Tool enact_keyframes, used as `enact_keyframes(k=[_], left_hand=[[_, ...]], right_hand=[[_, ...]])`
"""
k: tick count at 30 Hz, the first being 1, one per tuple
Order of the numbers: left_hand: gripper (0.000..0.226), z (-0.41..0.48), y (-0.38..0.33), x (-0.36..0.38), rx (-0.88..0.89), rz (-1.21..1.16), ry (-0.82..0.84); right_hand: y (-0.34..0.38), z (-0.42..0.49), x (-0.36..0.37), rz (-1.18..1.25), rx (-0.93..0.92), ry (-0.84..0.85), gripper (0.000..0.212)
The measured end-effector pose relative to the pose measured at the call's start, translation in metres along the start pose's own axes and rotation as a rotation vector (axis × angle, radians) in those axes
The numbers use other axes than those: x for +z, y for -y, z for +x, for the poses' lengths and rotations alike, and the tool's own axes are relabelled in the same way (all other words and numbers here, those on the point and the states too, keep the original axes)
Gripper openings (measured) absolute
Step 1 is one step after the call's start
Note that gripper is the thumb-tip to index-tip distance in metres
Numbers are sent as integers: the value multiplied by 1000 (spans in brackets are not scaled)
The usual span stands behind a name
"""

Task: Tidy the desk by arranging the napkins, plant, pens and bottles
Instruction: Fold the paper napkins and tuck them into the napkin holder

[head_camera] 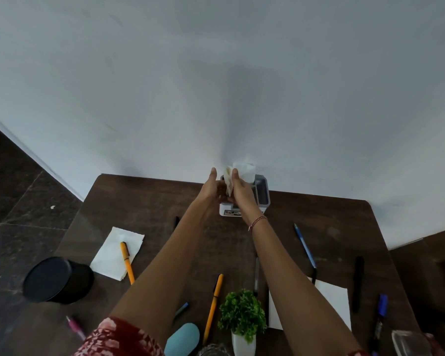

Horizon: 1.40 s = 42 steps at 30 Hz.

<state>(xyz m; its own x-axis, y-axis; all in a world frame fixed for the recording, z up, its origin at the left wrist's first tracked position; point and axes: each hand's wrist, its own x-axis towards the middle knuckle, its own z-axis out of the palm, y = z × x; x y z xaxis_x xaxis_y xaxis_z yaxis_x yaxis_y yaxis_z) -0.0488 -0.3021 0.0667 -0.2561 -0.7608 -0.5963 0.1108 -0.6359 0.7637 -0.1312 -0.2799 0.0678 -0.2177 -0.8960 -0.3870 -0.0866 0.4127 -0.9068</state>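
Right grip [239,191] pinches a white napkin [244,172] over the grey organizer [263,194] at the far edge of the table [139,201], left grip [211,187] alongside, hold unclear; napkin-stowing step, probably next needing a gentle tuck into a compartment.

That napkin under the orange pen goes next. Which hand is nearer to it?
Left. The left hand is beyond the napkin, to its right; the right hand is further right.
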Motion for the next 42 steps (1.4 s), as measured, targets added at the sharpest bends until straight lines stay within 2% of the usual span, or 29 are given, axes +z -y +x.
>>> enact_keyframes(k=[6, 14, 18, 21, 28, 32, 42], left_hand=[[68, 4, 0, -2, 37, -1, -96], [65, 3, 2, -8, 70, 97, -211], [64, -3, 2, -10, 42, 234, -328], [60, -5, 2, -8, 28, 302, -349], [51, -14, 7, -4, 111, 289, -440], [36, -27, 19, 4, 173, 169, -450], [24, -79, 71, 43, 171, 230, -438]], right_hand=[[-2, 1, -1, -5, 32, -9, 67], [-3, -4, -5, 8, 33, -65, 49], [-6, -4, -6, -53, 28, -74, 52], [-7, -6, -6, -118, 31, -65, 53], [-10, -17, -7, -203, 6, -80, 60], [-5, -41, -15, -146, -28, -106, 55], [-41, -98, -59, -61, -105, -186, 50]])
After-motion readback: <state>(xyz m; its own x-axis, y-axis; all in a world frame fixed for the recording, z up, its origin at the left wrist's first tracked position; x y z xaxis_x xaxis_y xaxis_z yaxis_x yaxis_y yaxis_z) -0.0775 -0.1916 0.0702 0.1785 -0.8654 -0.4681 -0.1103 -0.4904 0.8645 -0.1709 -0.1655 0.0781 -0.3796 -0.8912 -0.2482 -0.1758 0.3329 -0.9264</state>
